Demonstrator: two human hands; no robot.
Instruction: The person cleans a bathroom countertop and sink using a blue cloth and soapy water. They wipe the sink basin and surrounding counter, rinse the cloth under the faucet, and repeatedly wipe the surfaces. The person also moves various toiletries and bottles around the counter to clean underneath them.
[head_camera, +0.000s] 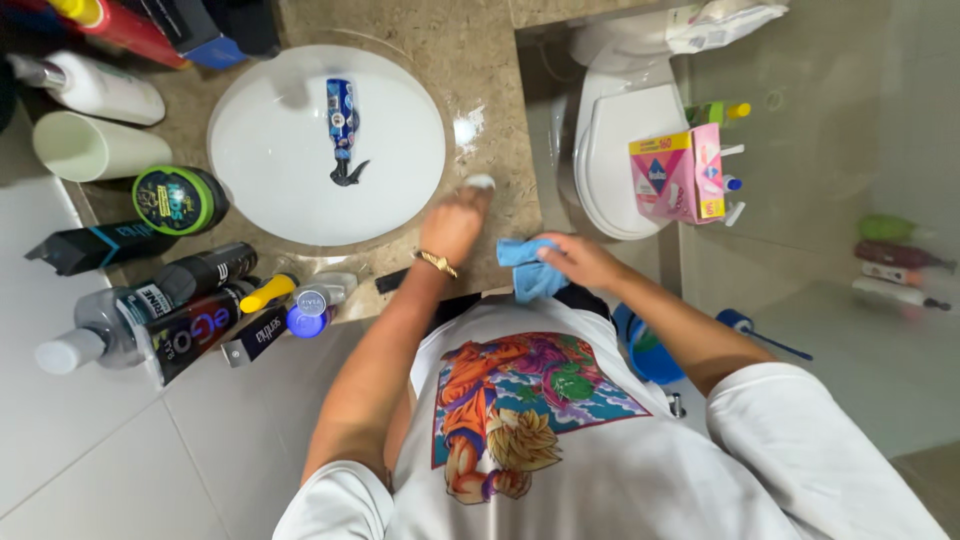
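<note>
The left hand was closed around a small white thing, which poked out past the fingers. It was too blurry to tell what that thing was. A gold watch sat on the wrist. The right hand lay on a blue cloth, with the fingers pressed down on it. The cloth was bunched up at the front edge of the brown stone counter, just beside the left hand.

Next to the hands was a round white sink. A blue tube lay in the sink, with a dark smear under it. On the other side of the sink stood lots of bottles and cans. There was a round green and black tin, a white cup on its side and a black spray can.

Past the end of the counter was a white toilet. A pink box sat on its lid.
</note>
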